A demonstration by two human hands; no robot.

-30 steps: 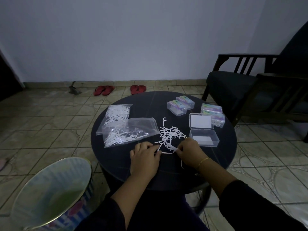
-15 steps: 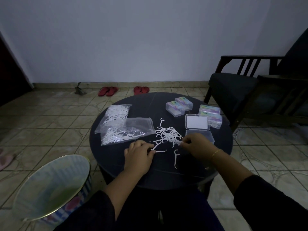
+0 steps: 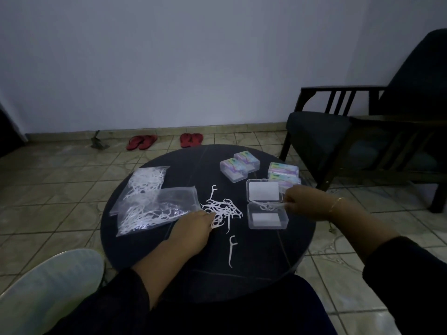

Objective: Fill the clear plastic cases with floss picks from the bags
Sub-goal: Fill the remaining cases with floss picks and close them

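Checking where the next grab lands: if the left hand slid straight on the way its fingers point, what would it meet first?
Probably the loose pile of white floss picks on the round dark table; the left hand's fingertips already look to be at its near edge.

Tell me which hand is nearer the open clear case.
Right. The right hand holds a bunch of floss picks just above the open clear case; the left hand rests at the loose pile, further left.

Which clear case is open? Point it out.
The open case nearest the right hand, lid flipped back; the closed cases behind carry colourful labels.
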